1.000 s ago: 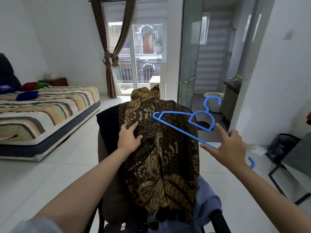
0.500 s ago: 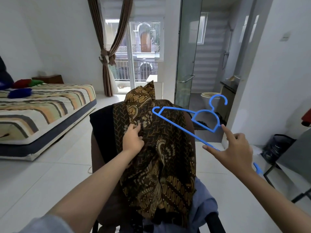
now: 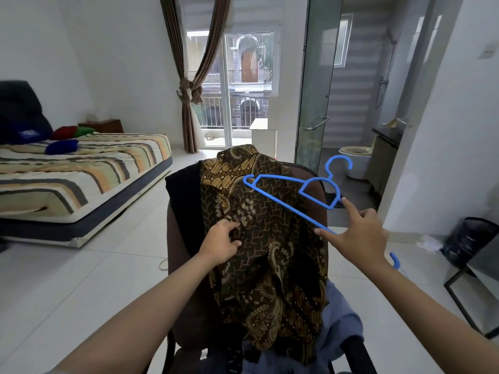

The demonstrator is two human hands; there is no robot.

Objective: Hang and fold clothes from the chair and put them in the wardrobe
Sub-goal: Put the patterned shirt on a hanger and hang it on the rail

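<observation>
A brown and gold batik shirt (image 3: 270, 252) hangs over the back of a dark brown chair (image 3: 181, 265), collar at the top. My left hand (image 3: 222, 242) pinches a fold of the shirt's fabric near its left front. My right hand (image 3: 360, 233) holds a blue plastic hanger (image 3: 283, 197) by its lower bar, tilted over the shirt's upper right, hook pointing up and away. A black garment (image 3: 183, 206) lies under the shirt on the chair's left side, and a light blue garment (image 3: 340, 319) sits on the seat at lower right.
A low bed with a striped cover (image 3: 81, 171) stands at the left. Ahead are a curtained glass balcony door (image 3: 243, 98) and a glass-walled bathroom with a toilet (image 3: 356, 160). A black bin (image 3: 469, 238) and a metal-framed table (image 3: 475, 279) stand at the right.
My left hand slid down the shirt and closed on a fold of fabric. The hanger in my right hand shifted slightly over the shirt's shoulder.
</observation>
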